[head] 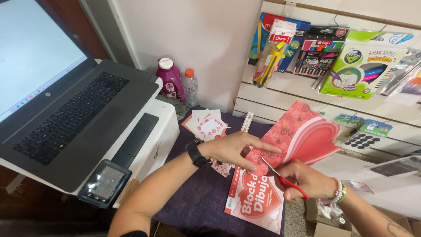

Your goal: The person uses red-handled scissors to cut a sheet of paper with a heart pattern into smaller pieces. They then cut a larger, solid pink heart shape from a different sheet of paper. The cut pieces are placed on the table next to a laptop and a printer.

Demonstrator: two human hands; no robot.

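My left hand (232, 149), a black watch on its wrist, pinches the lower edge of a red and pink patterned paper sheet (302, 131) with large heart shapes. My right hand (307, 179), wearing beaded bracelets, grips red-handled scissors (283, 177) whose blades point up-left into the sheet's bottom edge. Under both hands lies a red and white drawing-pad cover with a heart (256, 199) on a dark purple cloth (204, 199).
An open laptop (74, 114) sits on a white printer (160, 140) at left. Small cut cards (206, 125), a magenta bottle (170, 79) and a small clear bottle (189, 87) stand behind. Packs of markers and cutters hang on the slat wall (272, 98) at right.
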